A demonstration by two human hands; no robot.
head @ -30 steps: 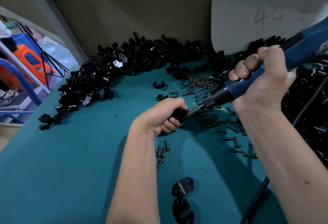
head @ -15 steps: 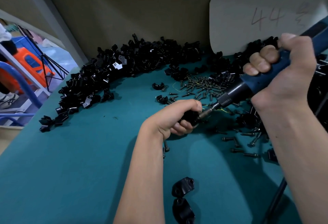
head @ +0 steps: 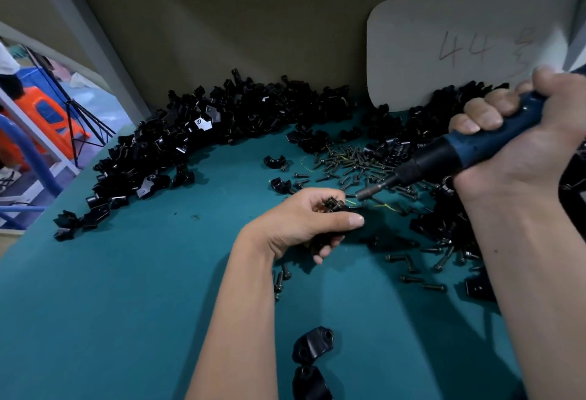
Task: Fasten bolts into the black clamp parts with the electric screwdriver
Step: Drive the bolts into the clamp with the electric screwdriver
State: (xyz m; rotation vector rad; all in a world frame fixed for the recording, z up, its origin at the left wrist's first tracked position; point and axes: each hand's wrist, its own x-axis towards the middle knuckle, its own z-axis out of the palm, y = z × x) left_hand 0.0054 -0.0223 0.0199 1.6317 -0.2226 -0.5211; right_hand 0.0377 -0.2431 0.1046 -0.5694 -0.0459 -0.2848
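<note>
A small black clamp part (head: 336,209), angular with bolts standing in it, is pinched between the thumb and curled fingers of the left hand (head: 304,225), just above the teal, felt-like table (head: 126,304). The electric screwdriver (head: 469,152), a blue cylindrical body with a black collar and a slim metal bit, is gripped in the fist of the right hand (head: 523,149); its tip is held just right of the clamp part, apart from it. Behind the clamp part, loose dark bolts (head: 355,165) are scattered, and beyond them a glossy heap of black parts (head: 196,133) is banked against a drab wall. Nearer than the clamp part, two curved black pieces (head: 312,361) lie on the table. A pale rounded board (head: 459,38), behind the screwdriver, is marked "44" by hand.
</note>
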